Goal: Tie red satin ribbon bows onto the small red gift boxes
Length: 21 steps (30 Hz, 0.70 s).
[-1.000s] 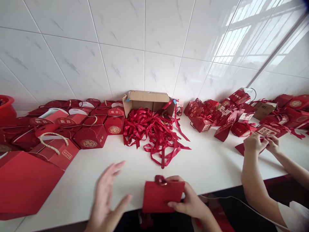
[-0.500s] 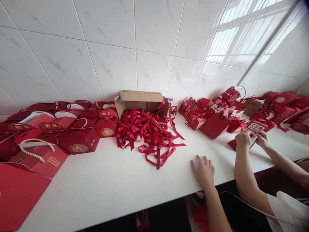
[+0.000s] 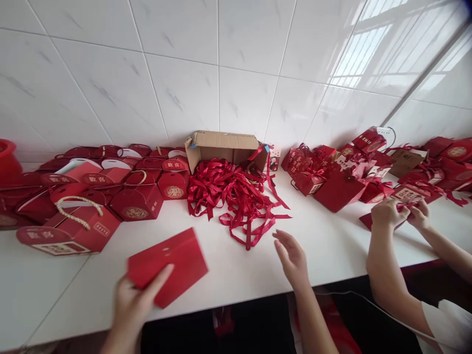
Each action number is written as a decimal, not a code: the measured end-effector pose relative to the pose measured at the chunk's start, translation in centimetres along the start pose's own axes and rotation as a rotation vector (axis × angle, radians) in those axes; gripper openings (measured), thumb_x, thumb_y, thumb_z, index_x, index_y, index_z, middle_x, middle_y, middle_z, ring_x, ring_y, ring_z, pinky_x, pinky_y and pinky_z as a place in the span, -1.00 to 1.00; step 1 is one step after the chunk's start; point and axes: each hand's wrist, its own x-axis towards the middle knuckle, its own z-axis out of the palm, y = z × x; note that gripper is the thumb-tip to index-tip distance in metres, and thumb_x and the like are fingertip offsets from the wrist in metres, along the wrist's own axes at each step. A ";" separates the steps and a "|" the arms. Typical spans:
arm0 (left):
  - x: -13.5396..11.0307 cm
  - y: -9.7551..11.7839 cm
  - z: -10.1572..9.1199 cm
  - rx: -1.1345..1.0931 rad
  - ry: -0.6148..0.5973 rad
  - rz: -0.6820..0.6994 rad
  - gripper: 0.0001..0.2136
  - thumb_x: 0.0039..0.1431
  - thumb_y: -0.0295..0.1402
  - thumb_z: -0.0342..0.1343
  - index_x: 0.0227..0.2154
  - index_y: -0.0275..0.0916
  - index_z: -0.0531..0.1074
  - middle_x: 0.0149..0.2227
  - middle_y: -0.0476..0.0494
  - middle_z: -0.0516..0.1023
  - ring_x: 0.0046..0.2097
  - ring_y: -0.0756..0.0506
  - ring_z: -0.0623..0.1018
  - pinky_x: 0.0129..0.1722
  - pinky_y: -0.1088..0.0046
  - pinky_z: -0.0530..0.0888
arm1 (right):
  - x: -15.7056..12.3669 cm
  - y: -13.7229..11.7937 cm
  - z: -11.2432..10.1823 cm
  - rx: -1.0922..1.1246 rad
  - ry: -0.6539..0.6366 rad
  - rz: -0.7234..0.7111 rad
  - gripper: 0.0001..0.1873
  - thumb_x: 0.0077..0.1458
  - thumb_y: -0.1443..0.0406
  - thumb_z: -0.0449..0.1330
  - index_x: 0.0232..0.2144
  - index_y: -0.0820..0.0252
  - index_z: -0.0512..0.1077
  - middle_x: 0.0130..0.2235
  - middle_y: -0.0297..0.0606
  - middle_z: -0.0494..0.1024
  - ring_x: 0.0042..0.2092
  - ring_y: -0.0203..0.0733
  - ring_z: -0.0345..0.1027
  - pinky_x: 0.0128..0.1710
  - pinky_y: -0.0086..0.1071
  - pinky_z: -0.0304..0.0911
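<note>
Here, left hand gripping smooth angular box; right hand free near glossy ribbons.

The blurred left hand seems to grip, thumb extended, while the right hand curves loosely.

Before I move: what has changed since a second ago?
The right hand has let go of the bow-topped box, which apparently went to the group at right, and is now empty over the table. The left hand, empty before, now holds a red box, apparently brought inward from the lower left. The ribbon pile and carton look unchanged; the co-worker's hands remain at the right.
</note>
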 end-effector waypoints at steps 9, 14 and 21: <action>-3.3 2.0 7.1 -0.114 -0.466 -0.001 -0.74 -0.05 -0.18 0.29 -0.40 -0.30 0.53 -0.42 -0.15 0.62 -0.36 -0.19 0.60 -0.37 0.35 0.55 | -0.3 -8.1 7.0 0.363 -0.246 -0.312 -0.49 0.20 0.19 0.17 0.18 -0.04 0.19 0.13 -0.12 0.37 0.17 -0.02 0.25 0.16 -0.04 0.19; -3.0 2.3 5.9 -0.140 -0.406 0.180 -0.42 0.03 -0.22 0.26 0.12 -0.21 0.27 -0.07 -0.24 0.55 -0.07 -0.21 0.57 -0.10 0.28 0.52 | 0.1 -7.8 6.7 0.336 -0.217 -0.289 -0.86 0.13 0.22 0.25 -0.23 0.09 0.43 -0.18 -0.18 0.51 -0.09 -0.08 0.41 -0.05 -0.18 0.34; -3.2 3.5 6.5 -0.186 -0.306 0.193 -0.55 0.12 -0.19 0.19 0.06 -0.18 0.29 -0.21 -0.16 0.55 -0.13 -0.15 0.56 -0.13 0.35 0.50 | 0.7 -8.1 6.6 0.381 -0.290 -0.126 -0.77 0.03 0.12 0.33 -0.32 0.10 0.48 -0.39 -0.28 0.54 -0.37 -0.19 0.41 -0.35 -0.33 0.37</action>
